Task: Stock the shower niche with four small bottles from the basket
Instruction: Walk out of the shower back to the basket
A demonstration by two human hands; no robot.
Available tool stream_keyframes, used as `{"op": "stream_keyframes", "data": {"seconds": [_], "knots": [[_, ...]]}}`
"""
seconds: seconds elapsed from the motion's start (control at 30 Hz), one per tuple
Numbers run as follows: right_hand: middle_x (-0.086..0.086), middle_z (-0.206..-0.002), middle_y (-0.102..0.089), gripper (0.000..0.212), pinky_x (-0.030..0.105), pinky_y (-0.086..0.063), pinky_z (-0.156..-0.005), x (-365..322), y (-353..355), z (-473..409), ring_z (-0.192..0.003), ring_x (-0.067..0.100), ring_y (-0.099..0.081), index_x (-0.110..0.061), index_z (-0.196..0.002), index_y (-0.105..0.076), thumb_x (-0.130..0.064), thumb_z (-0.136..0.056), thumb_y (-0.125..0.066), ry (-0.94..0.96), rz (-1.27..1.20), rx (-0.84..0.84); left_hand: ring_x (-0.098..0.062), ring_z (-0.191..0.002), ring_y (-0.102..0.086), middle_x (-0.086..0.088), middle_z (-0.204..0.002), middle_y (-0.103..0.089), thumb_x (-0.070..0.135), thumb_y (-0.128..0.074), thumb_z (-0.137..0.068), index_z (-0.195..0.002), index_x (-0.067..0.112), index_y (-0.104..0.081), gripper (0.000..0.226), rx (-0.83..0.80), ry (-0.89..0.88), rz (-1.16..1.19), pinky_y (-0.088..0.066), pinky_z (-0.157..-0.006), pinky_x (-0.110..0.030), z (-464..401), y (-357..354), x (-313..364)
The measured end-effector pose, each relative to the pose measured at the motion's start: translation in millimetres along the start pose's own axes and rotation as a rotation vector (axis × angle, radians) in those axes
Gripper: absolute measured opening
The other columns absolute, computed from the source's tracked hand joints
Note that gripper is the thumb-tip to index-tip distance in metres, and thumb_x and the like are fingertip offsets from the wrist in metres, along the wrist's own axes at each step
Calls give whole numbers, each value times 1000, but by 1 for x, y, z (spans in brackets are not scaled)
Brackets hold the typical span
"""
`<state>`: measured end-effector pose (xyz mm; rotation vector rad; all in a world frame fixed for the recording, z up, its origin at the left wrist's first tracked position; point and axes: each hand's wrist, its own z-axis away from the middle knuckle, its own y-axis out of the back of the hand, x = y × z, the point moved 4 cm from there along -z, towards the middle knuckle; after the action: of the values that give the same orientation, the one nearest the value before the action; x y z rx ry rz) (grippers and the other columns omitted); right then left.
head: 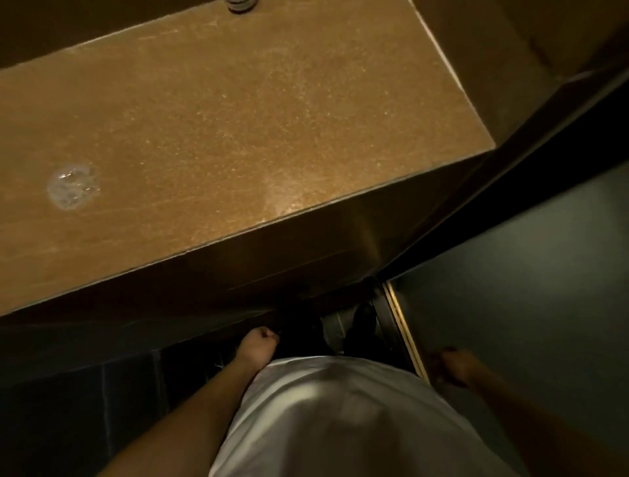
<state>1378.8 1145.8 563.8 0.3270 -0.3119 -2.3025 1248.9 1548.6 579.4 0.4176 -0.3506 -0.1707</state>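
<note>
A brown speckled stone ledge point(238, 129) fills the upper part of the head view. At its far edge, cut off by the top of the frame, stands the base of a small bottle point(242, 4). No basket is in view. My left hand point(259, 342) hangs low beside my white shirt, below the ledge's front face, with its fingers curled into a fist and nothing visible in it. My right hand point(451, 367) hangs low on the right in deep shadow, and its fingers are too dim to read.
A wet ring mark point(72, 186) lies on the left of the ledge. A dark door or panel edge point(510, 177) runs diagonally on the right, with a brass floor strip point(403, 323) beneath it. The floor point(85, 408) is dark tile.
</note>
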Motion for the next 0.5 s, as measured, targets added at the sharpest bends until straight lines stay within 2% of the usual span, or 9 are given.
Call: {"op": "stream_keyframes", "data": {"seconds": [0.1,0.13,0.2,0.27,0.37,0.43,0.47,0.5], "knots": [[19,-72,-61,25,35,-50,-59,2,12,5,-51,24,-59,13,-95,-62,-8,-99,-48,37,-182,85,-22,-72,-57,-8,-75,-61,14,-53,-96,-84,10,-64,17,-65,-57,-25,-43,-68,-30,-14,2,11],[19,-71,-61,26,32,-50,-54,0,13,13,-45,21,-60,12,-94,-62,-8,-100,-48,53,-275,126,-23,-70,-57,-9,-74,-61,14,-52,-97,-84,10,-63,18,-92,-75,-26,-44,-68,-31,-19,3,15],[15,-67,-58,22,22,-44,-42,5,5,35,-36,14,-58,0,-83,-61,-7,-100,-48,70,-474,184,-23,-63,-55,-10,-70,-59,11,-51,-98,-80,11,-59,20,-150,-129,-109,-45,-66,-32,-29,3,21],[10,-65,-55,24,18,-40,-41,16,-14,56,-37,13,-56,-10,-75,-56,-7,-99,-50,56,-652,255,-22,-57,-53,-9,-66,-58,8,-51,-97,-78,12,-58,21,-204,-193,-254,-43,-61,-31,-34,3,25],[7,-64,-58,16,17,-43,-40,41,-71,95,-45,14,-57,-9,-83,-60,-11,-96,-52,-26,-836,289,-22,-58,-56,-8,-65,-60,8,-53,-94,-74,14,-60,22,-280,-258,-492,-45,-62,-30,-43,8,19],[7,-63,-63,19,18,-46,-45,67,-136,117,-47,11,-61,-7,-85,-64,-12,-97,-51,-87,-790,243,-25,-67,-59,-8,-70,-63,10,-54,-93,-73,16,-62,23,-295,-284,-629,-47,-68,-33,-46,14,10],[9,-73,-67,20,19,-51,-54,81,-173,130,-59,9,-67,-5,-88,-67,-13,-97,-52,-94,-732,196,-25,-71,-60,-9,-73,-63,10,-55,-94,-73,16,-63,23,-297,-310,-668,-47,-70,-33,-45,16,9],[13,-86,-70,21,23,-54,-71,94,-205,136,-76,12,-70,-3,-93,-71,-14,-97,-54,-86,-652,199,-25,-74,-61,-9,-76,-64,10,-55,-94,-75,16,-65,22,-290,-309,-686,-47,-72,-33,-43,19,8]]}}
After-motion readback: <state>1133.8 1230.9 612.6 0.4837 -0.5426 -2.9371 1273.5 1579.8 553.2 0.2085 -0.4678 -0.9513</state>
